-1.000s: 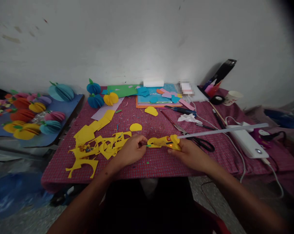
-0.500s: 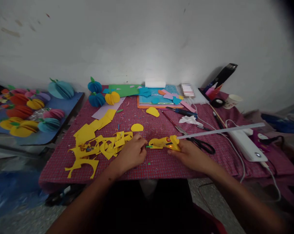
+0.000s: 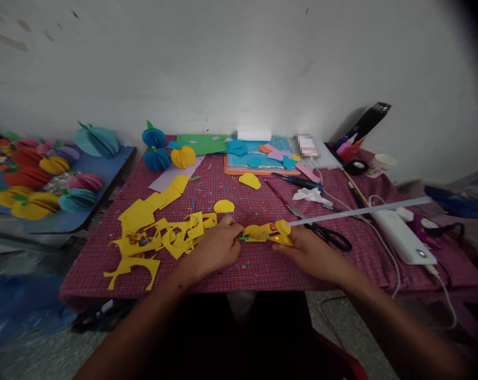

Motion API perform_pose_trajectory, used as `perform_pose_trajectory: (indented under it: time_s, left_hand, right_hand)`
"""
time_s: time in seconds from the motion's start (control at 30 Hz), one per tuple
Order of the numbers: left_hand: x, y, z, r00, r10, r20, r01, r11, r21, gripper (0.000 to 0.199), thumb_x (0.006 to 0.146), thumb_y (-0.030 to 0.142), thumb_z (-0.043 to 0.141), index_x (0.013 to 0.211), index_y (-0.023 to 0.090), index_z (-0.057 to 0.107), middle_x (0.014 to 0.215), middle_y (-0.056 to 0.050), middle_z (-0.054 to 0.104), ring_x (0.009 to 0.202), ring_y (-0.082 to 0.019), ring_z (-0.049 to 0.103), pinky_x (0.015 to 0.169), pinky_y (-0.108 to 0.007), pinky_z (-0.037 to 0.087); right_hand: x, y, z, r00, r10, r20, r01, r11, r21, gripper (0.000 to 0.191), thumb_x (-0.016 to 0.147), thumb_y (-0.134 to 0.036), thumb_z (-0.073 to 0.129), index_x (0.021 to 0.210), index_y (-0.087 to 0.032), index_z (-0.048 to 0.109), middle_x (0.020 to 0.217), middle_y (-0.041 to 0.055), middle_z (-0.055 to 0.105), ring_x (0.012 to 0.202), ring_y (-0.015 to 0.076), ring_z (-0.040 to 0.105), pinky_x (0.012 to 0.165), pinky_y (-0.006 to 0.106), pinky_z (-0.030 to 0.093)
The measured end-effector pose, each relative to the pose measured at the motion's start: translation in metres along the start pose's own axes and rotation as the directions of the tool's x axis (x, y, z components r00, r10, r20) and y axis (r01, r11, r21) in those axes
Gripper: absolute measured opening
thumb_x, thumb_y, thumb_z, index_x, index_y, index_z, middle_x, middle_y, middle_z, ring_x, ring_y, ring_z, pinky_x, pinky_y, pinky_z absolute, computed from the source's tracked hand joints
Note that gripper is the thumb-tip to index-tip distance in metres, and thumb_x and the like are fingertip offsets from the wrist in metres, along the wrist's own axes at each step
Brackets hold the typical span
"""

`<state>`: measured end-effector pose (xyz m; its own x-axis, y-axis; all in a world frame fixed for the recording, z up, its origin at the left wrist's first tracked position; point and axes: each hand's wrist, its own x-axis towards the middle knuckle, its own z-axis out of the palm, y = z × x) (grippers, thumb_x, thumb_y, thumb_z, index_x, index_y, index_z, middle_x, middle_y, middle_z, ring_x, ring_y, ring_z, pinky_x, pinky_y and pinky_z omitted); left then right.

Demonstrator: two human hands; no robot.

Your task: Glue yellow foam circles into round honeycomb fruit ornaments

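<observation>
Head view: holding yellow glue gun in right grip over near side of surface, pointing toward left grip, cannot tell whether closed on anything; could burn it by drifting closer

Dim overall; wall brightest near centre; upper-right corner black; side edges soft, stretched

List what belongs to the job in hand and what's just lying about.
Apparently in use:
yellow glue gun, in the right hand
translucent stick in its rear
green bit by the left hand

Apparently just lying about:
black-handled scissors
crumpled white tissue
paper cup
yellow scraps
</observation>
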<state>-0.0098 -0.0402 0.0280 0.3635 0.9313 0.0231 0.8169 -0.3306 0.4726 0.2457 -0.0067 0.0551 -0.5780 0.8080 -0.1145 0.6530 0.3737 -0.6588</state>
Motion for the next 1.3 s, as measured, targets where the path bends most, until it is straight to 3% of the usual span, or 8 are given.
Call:
perform_pose_trajectory:
  time_s: [0.3,0.53,0.77,1.03,1.3]
  left_hand:
    - [-0.0002,-0.0008,-0.0019,1.000,0.007,-0.008,-0.007,0.999,-0.042,0.020,0.090,0.014,0.048,0.098,0.020,0.065,0.105,-0.007,0.059,0.098,-0.022,0.061,0.088,-0.036,0.049]
    - [-0.0014,-0.0021,0.0002,1.000,-0.007,-0.005,0.007,0.999,-0.045,0.021,0.091,0.014,0.046,0.099,0.020,0.065,0.104,-0.006,0.058,0.094,-0.021,0.061,0.087,-0.036,0.050]
    - [-0.0017,-0.0011,-0.0002,1.000,-0.005,-0.011,0.004,0.999,-0.038,0.023,0.091,0.014,0.046,0.101,0.020,0.066,0.105,-0.006,0.059,0.097,-0.021,0.061,0.087,-0.037,0.049]
    - [-0.0009,-0.0002,-0.0001,1.000,-0.016,0.002,0.016,0.999,-0.029,0.022,0.091,0.015,0.046,0.101,0.021,0.065,0.104,-0.006,0.057,0.093,-0.021,0.061,0.084,-0.036,0.050]
    - [-0.0002,-0.0005,-0.0003,1.000,-0.005,-0.003,0.005,1.000,-0.025,0.021,0.091,0.014,0.046,0.099,0.019,0.065,0.105,-0.007,0.058,0.094,-0.021,0.061,0.086,-0.037,0.050]
  right_hand:
    - [0.0056,-0.0015,0.0032,0.999,0.021,-0.040,-0.019,0.999,0.049,0.021,0.091,-0.030,0.063,0.106,-0.024,0.076,0.086,0.0037,0.078,0.084,0.0252,0.071,0.079,0.036,0.055]
    - [0.0061,-0.0005,0.0026,0.997,0.074,-0.021,-0.074,0.997,0.010,0.019,0.092,-0.032,0.062,0.096,-0.022,0.076,0.083,0.0040,0.076,0.075,0.0234,0.069,0.071,0.034,0.054]
    - [0.0063,-0.0032,-0.0028,1.000,0.022,-0.013,-0.022,0.999,0.035,0.020,0.094,-0.032,0.060,0.099,-0.024,0.077,0.081,0.0031,0.076,0.082,0.0247,0.071,0.076,0.035,0.056]
    - [0.0070,0.0002,-0.0032,0.999,0.053,-0.003,-0.053,0.998,0.029,0.021,0.094,-0.033,0.059,0.099,-0.022,0.077,0.087,0.0042,0.077,0.084,0.0256,0.072,0.078,0.037,0.056]
    - [0.0017,-0.0036,-0.0016,1.000,0.014,-0.001,-0.014,0.999,0.049,0.024,0.093,-0.030,0.061,0.110,-0.024,0.076,0.090,0.0048,0.078,0.086,0.0264,0.072,0.080,0.039,0.057]
